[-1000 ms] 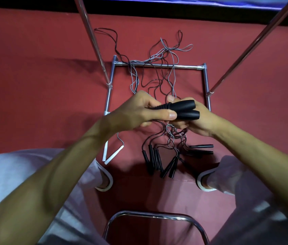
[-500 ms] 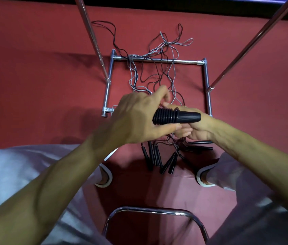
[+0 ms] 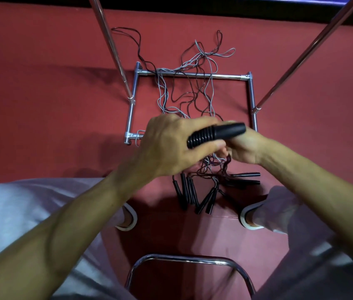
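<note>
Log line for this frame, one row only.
left hand: grips black handle, ribbed end | right hand: holds its smooth end | other handles: on red floor | cords: over metal frame bar

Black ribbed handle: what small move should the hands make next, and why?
Probably lift the handle gently: left hand and right hand both hold it, while tangled cords hang just beneath them, so a slight pull might show which strand belongs to it.
</note>
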A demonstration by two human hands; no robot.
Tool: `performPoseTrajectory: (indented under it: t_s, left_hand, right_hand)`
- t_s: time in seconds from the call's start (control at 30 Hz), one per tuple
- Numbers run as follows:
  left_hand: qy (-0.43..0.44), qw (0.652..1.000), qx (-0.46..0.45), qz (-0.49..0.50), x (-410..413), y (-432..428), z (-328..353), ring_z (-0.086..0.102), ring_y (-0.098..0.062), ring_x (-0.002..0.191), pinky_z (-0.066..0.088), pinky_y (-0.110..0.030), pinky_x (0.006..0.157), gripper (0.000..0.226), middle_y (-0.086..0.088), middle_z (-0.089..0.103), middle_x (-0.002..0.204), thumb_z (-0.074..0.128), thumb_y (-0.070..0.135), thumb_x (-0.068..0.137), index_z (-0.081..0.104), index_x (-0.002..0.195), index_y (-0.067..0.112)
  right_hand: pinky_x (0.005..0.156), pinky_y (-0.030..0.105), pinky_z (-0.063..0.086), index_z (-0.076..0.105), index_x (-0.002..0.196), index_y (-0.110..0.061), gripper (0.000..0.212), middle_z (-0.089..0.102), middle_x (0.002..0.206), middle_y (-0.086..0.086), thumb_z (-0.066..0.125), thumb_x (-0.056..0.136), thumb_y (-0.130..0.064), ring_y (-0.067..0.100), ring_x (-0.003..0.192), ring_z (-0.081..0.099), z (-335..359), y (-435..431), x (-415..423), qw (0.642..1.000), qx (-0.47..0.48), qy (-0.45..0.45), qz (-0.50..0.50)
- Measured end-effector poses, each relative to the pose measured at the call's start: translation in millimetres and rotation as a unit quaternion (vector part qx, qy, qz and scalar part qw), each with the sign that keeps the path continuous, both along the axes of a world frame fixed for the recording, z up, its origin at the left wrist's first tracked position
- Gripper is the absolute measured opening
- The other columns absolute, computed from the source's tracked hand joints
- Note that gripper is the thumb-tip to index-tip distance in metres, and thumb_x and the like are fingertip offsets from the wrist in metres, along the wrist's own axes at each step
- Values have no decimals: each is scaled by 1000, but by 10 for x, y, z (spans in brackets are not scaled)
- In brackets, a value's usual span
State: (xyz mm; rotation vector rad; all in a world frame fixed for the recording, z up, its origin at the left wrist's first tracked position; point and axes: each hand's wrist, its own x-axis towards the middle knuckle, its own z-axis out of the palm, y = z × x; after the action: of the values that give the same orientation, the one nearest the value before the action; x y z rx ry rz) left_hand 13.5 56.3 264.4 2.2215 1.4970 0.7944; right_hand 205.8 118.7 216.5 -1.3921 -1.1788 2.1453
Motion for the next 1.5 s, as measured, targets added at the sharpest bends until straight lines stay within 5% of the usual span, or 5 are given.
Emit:
performPoseTrajectory:
  t_s: [0.47, 0.7, 0.97, 1.23, 1.5]
  left_hand:
    - [-329, 866, -335, 171, -70, 371, -77, 33, -17, 44, 28, -16, 37, 39, -7, 31, 65, 67, 39, 97, 65, 67, 13]
    - [-343, 850, -360, 171, -134, 400, -9, 33, -13, 34, 22, -16, 39, 44, -7, 40, 52, 64, 48, 96, 61, 75, 9]
    - [-273, 899, -299, 169, -198, 434, -114, 36, -19, 45, 26, -27, 49, 64, -9, 38, 56, 63, 64, 84, 57, 62, 5]
    - [-307, 833, -421, 188, -276, 467, -65, 30, -14, 34, 21, -16, 41, 50, -6, 43, 54, 64, 64, 88, 57, 79, 16]
    - [-267, 898, -318, 145, -201, 448, -198, 33, -18, 43, 27, -23, 45, 63, -8, 36, 58, 63, 63, 86, 54, 66, 4]
  right_hand:
    - [71, 42, 59, 69, 85, -20, 9, 75, 79, -4, 76, 81, -24, 20, 75, 73, 164, 10, 133, 755, 574, -310, 67]
    - [46, 17, 46, 72, 91, 0, 9, 72, 71, 9, 73, 88, -9, 11, 48, 59, 428, 123, 112, 997, 72, 0, -19]
    - [46, 22, 37, 71, 100, 0, 7, 72, 69, 6, 69, 95, -5, 16, 43, 43, 262, 120, 76, 960, 273, -62, 27]
    - [62, 30, 54, 80, 96, -11, 13, 70, 81, 2, 77, 85, -15, 17, 69, 68, 170, -10, 60, 709, 659, -252, 24]
    - [48, 20, 37, 74, 72, -6, 25, 63, 53, -2, 76, 92, -20, 2, 42, 45, 322, 35, 38, 909, 365, -197, 33]
